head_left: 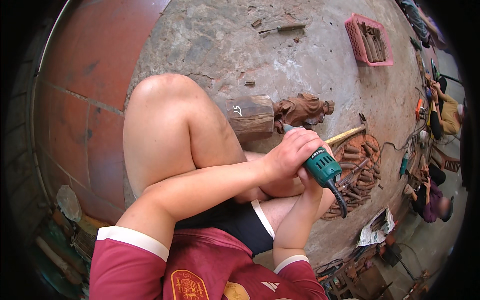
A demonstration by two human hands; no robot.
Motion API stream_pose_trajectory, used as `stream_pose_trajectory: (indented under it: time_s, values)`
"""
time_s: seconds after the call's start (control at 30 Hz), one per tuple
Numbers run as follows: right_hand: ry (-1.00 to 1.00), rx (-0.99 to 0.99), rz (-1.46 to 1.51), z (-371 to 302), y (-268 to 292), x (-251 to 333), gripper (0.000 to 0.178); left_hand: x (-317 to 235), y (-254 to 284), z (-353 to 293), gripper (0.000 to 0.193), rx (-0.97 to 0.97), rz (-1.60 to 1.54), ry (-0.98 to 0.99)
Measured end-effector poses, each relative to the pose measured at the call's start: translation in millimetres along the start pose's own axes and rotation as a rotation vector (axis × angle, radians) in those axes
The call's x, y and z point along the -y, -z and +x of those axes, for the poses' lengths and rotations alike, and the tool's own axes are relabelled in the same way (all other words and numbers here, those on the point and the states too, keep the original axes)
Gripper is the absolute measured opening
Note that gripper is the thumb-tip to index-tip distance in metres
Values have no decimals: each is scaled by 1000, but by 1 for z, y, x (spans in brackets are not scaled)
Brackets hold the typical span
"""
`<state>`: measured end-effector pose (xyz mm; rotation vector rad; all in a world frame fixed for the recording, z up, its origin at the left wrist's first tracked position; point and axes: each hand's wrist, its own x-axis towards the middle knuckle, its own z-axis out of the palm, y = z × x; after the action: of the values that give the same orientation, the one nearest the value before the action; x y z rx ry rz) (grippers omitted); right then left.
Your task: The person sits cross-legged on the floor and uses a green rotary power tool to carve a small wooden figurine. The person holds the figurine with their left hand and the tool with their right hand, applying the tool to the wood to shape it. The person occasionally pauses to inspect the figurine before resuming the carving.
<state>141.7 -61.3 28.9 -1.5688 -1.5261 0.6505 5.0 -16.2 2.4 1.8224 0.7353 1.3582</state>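
Both hands are closed around a green corded electric die grinder (324,165), its cord end pointing toward the lower right. My left hand (296,150) wraps over the front of the body. Lower down, my right hand (309,182) grips from beneath, its fingers mostly hidden. The grey nose of the tool meets the lower edge of a carved reddish-brown wooden figure (304,110); the bit itself is hidden. That figure lies on its side, its base end against a wooden block (250,117) with chalk marks, next to my bent leg.
A yellow-handled hammer (345,135) lies beside a round heap of wooden-handled chisels (357,180). Farther off, a pink basket (369,40) holds wood pieces, and a single chisel (282,29) lies on the concrete floor (210,40). Other people sit working along the right, among cables.
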Motion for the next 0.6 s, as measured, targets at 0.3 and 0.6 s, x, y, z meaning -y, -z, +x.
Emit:
stream_pose_trajectory:
  time_s: [0.3,0.6]
  values:
    - [18,12,-9,0,1,5,74,0,0,-3,46,3,10,-9]
    - [4,41,39,-4,4,1,79,1,-2,-4,46,-4,2,-30]
